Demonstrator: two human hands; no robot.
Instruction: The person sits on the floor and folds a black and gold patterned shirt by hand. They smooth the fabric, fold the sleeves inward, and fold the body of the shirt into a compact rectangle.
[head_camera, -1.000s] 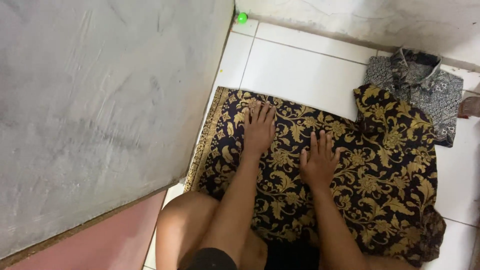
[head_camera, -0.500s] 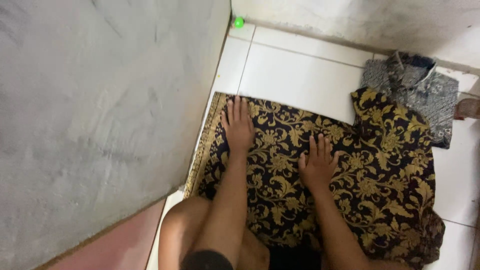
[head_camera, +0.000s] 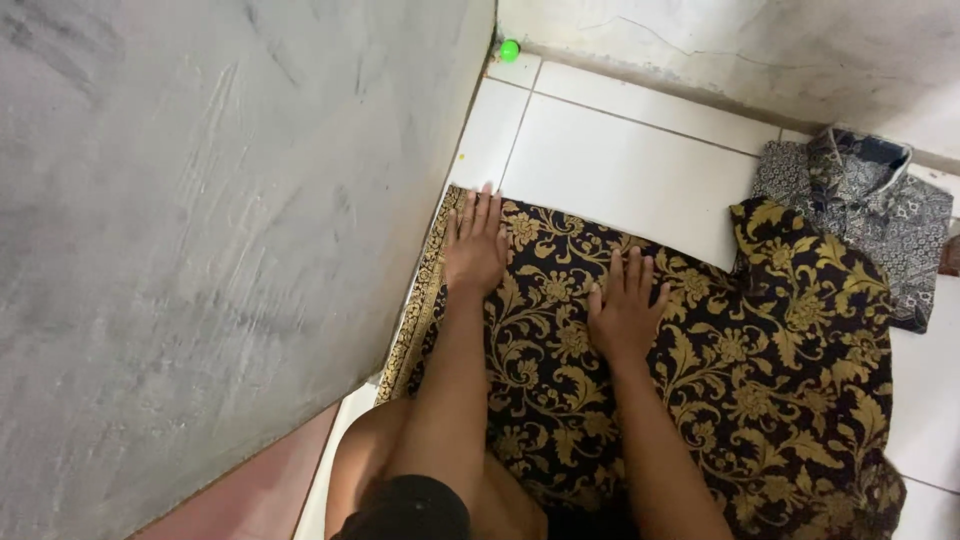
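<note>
A black cloth with a gold floral pattern (head_camera: 740, 380) lies spread on the white tiled floor (head_camera: 620, 160). My left hand (head_camera: 474, 245) rests flat on its far left corner, fingers together, fingertips at the cloth's gold border. My right hand (head_camera: 625, 305) lies flat on the cloth a little nearer and to the right, fingers slightly spread. Neither hand grips anything. The cloth's far right corner is folded over and rumpled. My bare knee (head_camera: 375, 460) shows at the bottom.
A grey wall (head_camera: 220, 220) runs close along the cloth's left edge. A grey patterned shirt (head_camera: 880, 215) lies crumpled at the far right by the back wall. A small green ball (head_camera: 509, 49) sits in the far corner.
My left hand has slid left and outward to the cloth's far left corner. My right hand has stayed flat in about the same place on the cloth.
</note>
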